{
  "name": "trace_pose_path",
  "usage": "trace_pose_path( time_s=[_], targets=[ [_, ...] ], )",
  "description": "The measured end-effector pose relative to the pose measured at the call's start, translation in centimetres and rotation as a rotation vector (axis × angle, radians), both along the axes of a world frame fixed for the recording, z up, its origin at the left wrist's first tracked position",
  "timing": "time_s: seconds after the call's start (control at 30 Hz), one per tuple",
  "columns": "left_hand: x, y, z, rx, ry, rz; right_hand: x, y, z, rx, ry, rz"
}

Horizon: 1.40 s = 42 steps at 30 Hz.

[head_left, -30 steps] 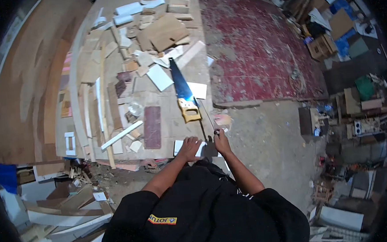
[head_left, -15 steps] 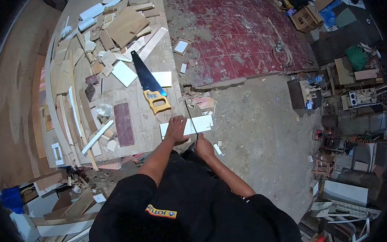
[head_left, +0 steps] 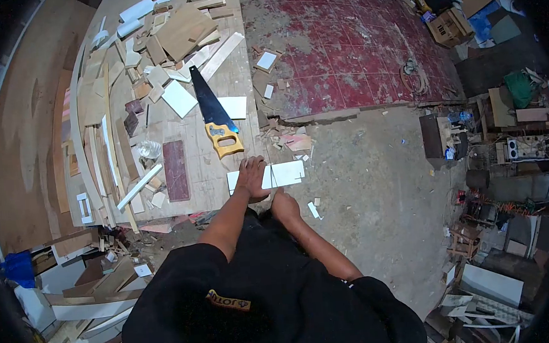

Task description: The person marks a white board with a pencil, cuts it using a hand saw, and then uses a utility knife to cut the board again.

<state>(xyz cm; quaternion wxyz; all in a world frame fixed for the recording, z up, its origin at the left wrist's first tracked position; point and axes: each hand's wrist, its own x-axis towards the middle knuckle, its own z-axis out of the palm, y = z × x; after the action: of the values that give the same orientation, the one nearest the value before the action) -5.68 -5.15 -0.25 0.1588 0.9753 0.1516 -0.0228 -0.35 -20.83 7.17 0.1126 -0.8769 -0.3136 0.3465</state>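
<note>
A white board (head_left: 291,173) lies across the workbench edge, its right end sticking out past it. My left hand (head_left: 251,178) rests flat on the board, fingers stretched forward. Just right of it, my right hand (head_left: 285,207) is closed at the board's near edge around a thin dark blade (head_left: 273,173), which stands out forward across the board. The handle is hidden in the fist. Ahead of my left hand lies a handsaw (head_left: 216,115) with a dark blade and a yellow wooden handle, touched by neither hand.
On the workbench (head_left: 209,175) are a dark red rectangular piece (head_left: 176,171), a clear plastic bag (head_left: 149,149), white panels, long strips and a pile of wood offcuts. Small scraps lie on the concrete floor (head_left: 376,196). Boards and clutter stand at the far right and lower left.
The right fist has drawn slightly back toward the body, and the thin blade has shifted with it. My left hand stays on the board. The whole view has shifted slightly.
</note>
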Motion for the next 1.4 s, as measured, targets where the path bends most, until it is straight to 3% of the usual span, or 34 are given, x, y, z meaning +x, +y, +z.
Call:
trace_pose_path(
  time_s=[0.17, 0.27, 0.43, 0.57, 0.63, 0.93, 1.23, 1.4],
  targets=[
    [0.8, 0.9, -0.7, 0.064, 0.194, -0.123, 0.5, 0.2, 1.4, -0.038, 0.079, 0.012],
    [0.5, 1.1, 0.0, 0.014, 0.154, -0.134, 1.1, 0.5, 1.1, -0.08, 0.087, -0.035],
    [0.6, 1.3, 0.5, -0.04, 0.158, -0.119, 3.2, 2.8, 4.4, -0.229, 0.146, 0.092],
    [1.3, 1.4, 1.0, -0.041, 0.264, -0.095, 4.9, 5.2, 2.9, -0.323, 0.223, 0.056],
    [1.2, 1.5, 0.6, -0.004, 0.166, -0.079, 5.2, 5.9, 2.1, -0.367, 0.287, 0.119],
    [2.1, 2.2, 2.0, -0.07, 0.303, -0.117, 2.8, 3.9, -1.3, -0.248, 0.186, -0.205],
    [2.0, 2.4, 1.5, -0.08, 0.321, -0.146, 2.2, 5.1, -0.2, -0.344, 0.243, -0.142],
    [2.4, 2.5, 1.9, -0.077, 0.354, -0.15, 0.5, 3.8, -2.5, -0.193, 0.136, -0.227]
  ],
)
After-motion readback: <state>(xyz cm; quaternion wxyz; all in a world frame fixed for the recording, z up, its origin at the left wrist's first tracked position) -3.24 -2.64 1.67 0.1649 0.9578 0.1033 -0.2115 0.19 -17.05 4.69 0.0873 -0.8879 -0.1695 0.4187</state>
